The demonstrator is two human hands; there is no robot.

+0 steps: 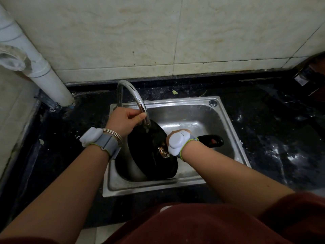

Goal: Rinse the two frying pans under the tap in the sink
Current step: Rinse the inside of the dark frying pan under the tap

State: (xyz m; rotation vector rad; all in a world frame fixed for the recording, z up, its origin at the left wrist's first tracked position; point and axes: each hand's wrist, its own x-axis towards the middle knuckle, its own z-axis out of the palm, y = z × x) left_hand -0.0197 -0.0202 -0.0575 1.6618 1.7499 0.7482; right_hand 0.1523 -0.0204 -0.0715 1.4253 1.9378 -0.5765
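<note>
Gripping the tap (139, 101) with our left hand (123, 120): fingers and thumb curl round the chrome spout just above its outlet, tight hold. The outlet sits directly over the upper edge of the frying pan (151, 155). We can't tell if water is running; too blurred under the outlet.

The pan is black, inside the steel sink (175, 101), tilted up on its edge and leaning toward the left wall of the basin. Its handle (211, 140) points right, across the basin. A brass-coloured bracket (163, 151) joins the handle to the pan body.

Our right hand (183, 130) is over the root of the handle, next to the bracket. It is almost fully hidden behind the white wrist sensor (177, 142), so we can't tell the grip: fingers not visible.

At the pan's lower left there's a second dark edge (121, 169) with a grey band beside it. We can't tell whether that's the other pan or part of this one.

Left wrist carries a matching sensor (91, 137) on a grey strap, plus thin metal bangles (113, 134).

Around the sink: wet black countertop (263, 129), a small green scrap (174, 92) behind the basin, a white pipe (44, 71) at the back left, and cream wall tiles (123, 32). A red-brown garment (193, 226) fills the bottom of the view.
</note>
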